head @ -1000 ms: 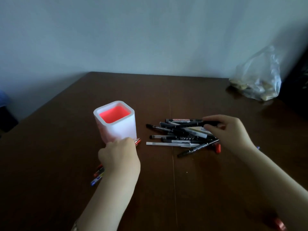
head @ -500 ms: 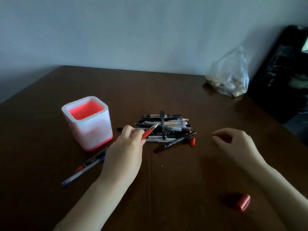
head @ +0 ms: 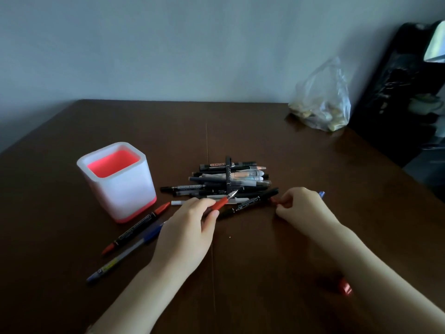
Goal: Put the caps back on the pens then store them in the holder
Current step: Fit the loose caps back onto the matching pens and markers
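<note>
My left hand (head: 192,225) holds an uncapped red pen (head: 224,201), its metal tip pointing up and right over the pile of pens (head: 231,182). The pile holds several black and grey pens lying mostly crosswise. My right hand (head: 303,206) sits at the pile's right end, fingers curled and pinching a small red cap (head: 274,200). The white holder (head: 118,179) with a red inside stands upright to the left. A black marker with red ends (head: 137,229) and a blue pen (head: 125,253) lie in front of the holder.
Another red cap (head: 344,286) lies on the brown table (head: 265,273) by my right forearm. A blue cap (head: 321,194) peeks out behind my right hand. A clear plastic bag (head: 322,102) sits at the far right edge, beside a dark object (head: 399,92).
My right hand moved left to the pile's right end and closed on a red cap. My left hand still holds the red pen, and the view shifted slightly.
</note>
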`<state>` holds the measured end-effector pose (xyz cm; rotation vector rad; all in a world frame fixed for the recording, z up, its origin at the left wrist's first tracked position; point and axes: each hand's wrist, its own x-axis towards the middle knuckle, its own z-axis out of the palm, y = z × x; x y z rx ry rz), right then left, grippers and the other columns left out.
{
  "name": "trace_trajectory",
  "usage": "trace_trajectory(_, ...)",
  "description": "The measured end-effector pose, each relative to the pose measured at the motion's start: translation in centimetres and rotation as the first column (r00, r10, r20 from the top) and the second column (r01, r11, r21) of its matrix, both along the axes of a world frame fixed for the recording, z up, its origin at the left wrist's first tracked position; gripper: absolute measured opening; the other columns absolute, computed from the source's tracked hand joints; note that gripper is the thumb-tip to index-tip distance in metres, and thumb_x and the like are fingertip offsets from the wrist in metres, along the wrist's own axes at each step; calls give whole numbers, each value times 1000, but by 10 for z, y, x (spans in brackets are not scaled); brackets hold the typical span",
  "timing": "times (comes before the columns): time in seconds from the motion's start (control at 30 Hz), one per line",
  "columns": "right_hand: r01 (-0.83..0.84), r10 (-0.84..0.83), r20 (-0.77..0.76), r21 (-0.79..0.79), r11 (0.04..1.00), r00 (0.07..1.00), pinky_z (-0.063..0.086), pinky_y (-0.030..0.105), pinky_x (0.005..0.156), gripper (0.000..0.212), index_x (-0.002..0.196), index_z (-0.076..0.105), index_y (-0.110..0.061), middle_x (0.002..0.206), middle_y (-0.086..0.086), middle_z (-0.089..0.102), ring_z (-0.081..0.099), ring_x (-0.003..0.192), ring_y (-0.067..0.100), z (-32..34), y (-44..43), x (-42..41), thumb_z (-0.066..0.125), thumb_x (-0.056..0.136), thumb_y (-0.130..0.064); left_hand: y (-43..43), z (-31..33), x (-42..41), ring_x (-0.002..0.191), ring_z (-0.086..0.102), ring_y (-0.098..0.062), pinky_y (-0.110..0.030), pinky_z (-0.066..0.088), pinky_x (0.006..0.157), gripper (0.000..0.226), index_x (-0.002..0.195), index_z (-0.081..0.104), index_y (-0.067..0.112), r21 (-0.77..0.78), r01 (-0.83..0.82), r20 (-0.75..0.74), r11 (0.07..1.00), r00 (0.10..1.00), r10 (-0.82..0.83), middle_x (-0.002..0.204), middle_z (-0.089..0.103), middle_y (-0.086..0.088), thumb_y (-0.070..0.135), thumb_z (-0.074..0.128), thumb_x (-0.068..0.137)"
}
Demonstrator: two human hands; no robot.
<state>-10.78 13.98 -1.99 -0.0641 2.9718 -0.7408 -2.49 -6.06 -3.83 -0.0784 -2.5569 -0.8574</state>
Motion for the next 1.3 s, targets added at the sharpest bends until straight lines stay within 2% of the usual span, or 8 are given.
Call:
trace_trajectory(0.37,26,-35,56,140,990,998,47,23,54,2,78,63,-25,75,-7,58,56,67,8,19,47,32,64,78,-24,12,-3,6,97,58,-7,-13,41,77,30,118,59,19,1,95,42,995,995,-95,110,63,5,25,55,89)
trace_trajectory(0.5,14,-39,-106,-230,973,994,40,9,41,16,71,62,-30,67,-6,63,56,53,7,23,45,40,64,79,-16,12,-3,7,94,58,-5,-8,39,75,28,115,61,19,-5,119,41,993,992,-118,106,64,7,23,57,88)
trace_trajectory(0.6,18,-45,-36,-548,836,998,46,23,52,9,76,67,-24,68,1,66,57,57,17,26,33,43,65,81,-17,11,-4,7,94,57,-4,-6,37,75,27,115,61,20,6,117,50,993,992,-117,105,63,8,24,57,88)
trace_trajectory(0.7,103,-51,90,-870,483,995,49,19,54,11,73,67,-15,69,2,69,58,63,14,24,18,40,62,83,-14,10,-4,6,93,57,-3,-9,41,77,28,115,61,20,27,101,61,995,993,-103,107,63,8,25,56,88)
trace_trajectory(0.8,112,-26,109,-946,305,994,51,17,62,16,76,61,-13,79,3,73,66,74,11,24,3,34,54,89,-10,10,-4,6,91,57,-3,-11,42,76,26,114,62,21,31,94,57,995,994,-96,105,63,9,25,57,88)
trace_trajectory(1.0,-171,136,-145,-264,949,980,46,8,62,6,85,63,-33,81,-14,62,57,70,-4,11,4,40,64,81,-29,8,-7,4,92,56,-3,-6,38,72,25,113,62,21,35,83,73,996,994,-85,105,62,10,25,56,89)
trace_trajectory(1.1,-288,286,-52,-29,957,957,37,6,65,28,111,57,-39,99,-15,46,47,82,-2,-2,5,44,60,84,-35,9,-7,2,91,58,-5,-12,43,75,24,112,63,21,36,76,78,996,994,-79,102,63,9,24,57,88)
trace_trajectory(1.3,-385,383,-42,-20,923,923,37,1,71,19,103,65,-30,99,-17,41,45,81,-7,-6,5,44,61,84,-30,9,-8,2,90,58,-5,-17,47,75,22,109,64,20,32,67,77,997,995,-70,99,64,9,22,60,87)
